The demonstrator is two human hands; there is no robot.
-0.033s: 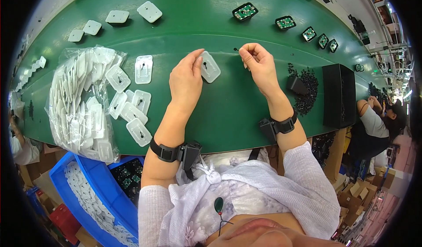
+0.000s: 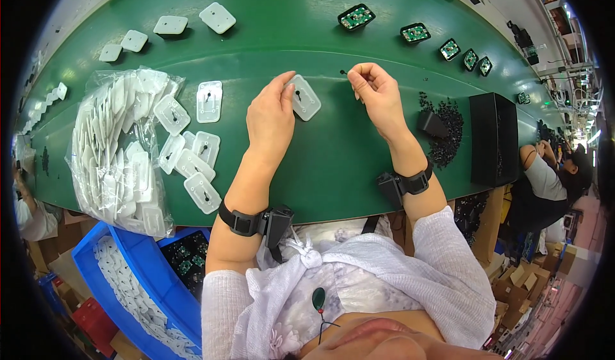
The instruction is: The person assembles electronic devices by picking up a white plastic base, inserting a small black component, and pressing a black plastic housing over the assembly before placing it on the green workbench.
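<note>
My left hand (image 2: 270, 111) is closed on a white plastic cover (image 2: 308, 101), gripping its left edge between thumb and fingers. The cover is a rounded rectangle with a dark keyhole-shaped mark in its middle. To the right, my right hand (image 2: 377, 97) pinches a small black part (image 2: 344, 72) at its fingertips; the part's kind is too small to make out. A heap of similar small black pieces (image 2: 450, 132) lies right of that hand. Loose white covers (image 2: 204, 192) are scattered left of my left hand.
A clear plastic bag (image 2: 115, 148) full of white covers lies on the green table (image 2: 320, 187). Open black cases with green circuit boards (image 2: 357, 17) and white-covered cases (image 2: 172, 25) line the far side. A black bin (image 2: 485, 139) stands right; a blue tub (image 2: 128, 244) sits lower left.
</note>
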